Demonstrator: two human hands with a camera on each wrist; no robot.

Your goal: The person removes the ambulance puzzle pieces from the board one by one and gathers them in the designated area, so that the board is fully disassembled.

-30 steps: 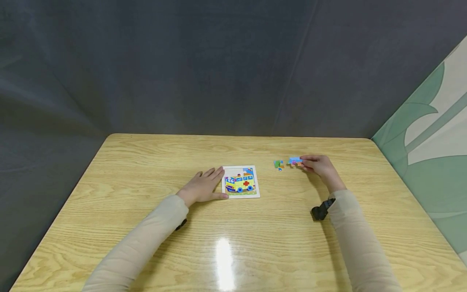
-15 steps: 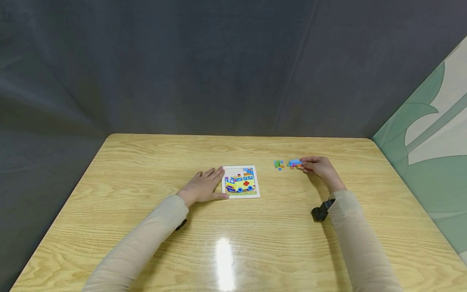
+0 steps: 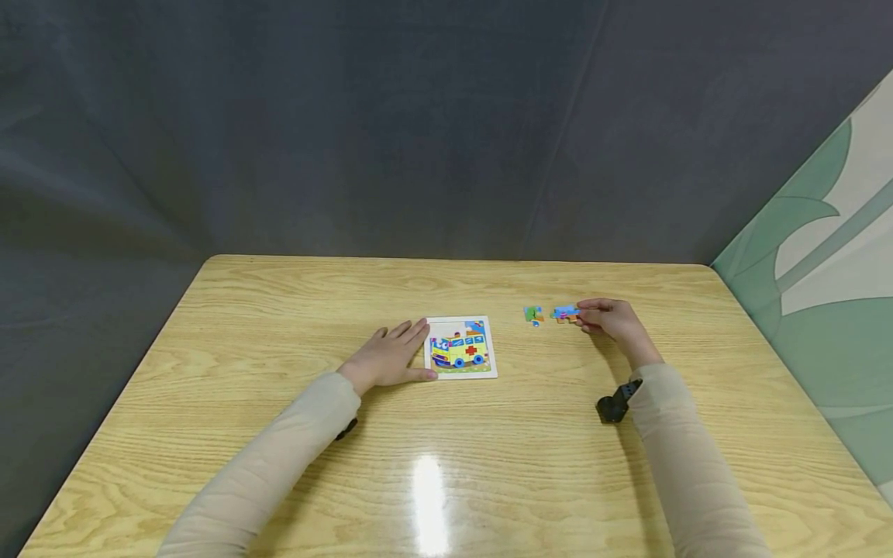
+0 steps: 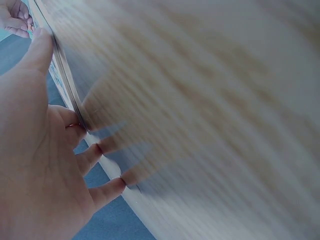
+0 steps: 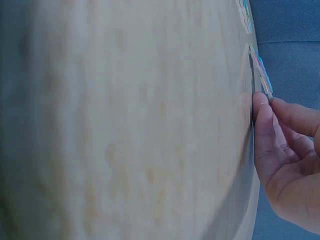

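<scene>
A white-framed jigsaw puzzle [image 3: 462, 353] showing a yellow ambulance lies mid-table, with a bare pale patch at its upper left. My left hand [image 3: 391, 356] is spread beside it, fingertips and thumb resting on its left edge. Off to the right, my right hand [image 3: 617, 325] pinches a blue, pink and orange puzzle piece [image 3: 565, 313] by its right end, between thumb and fingers. In the right wrist view that puzzle piece [image 5: 262, 72] is tilted, one end close over the table. A green and blue puzzle piece [image 3: 533, 314] lies just left of it.
The wooden table [image 3: 446, 434] reaches back to a dark curtain [image 3: 432, 139]. A green and white leaf-patterned panel [image 3: 823, 310] stands along the right side. Black wrist cameras, such as the right one [image 3: 614, 404], sit beneath the cuffs.
The piece in my right hand has tipped down toward the table and shifted very slightly right. My left hand and the framed puzzle have stayed put.
</scene>
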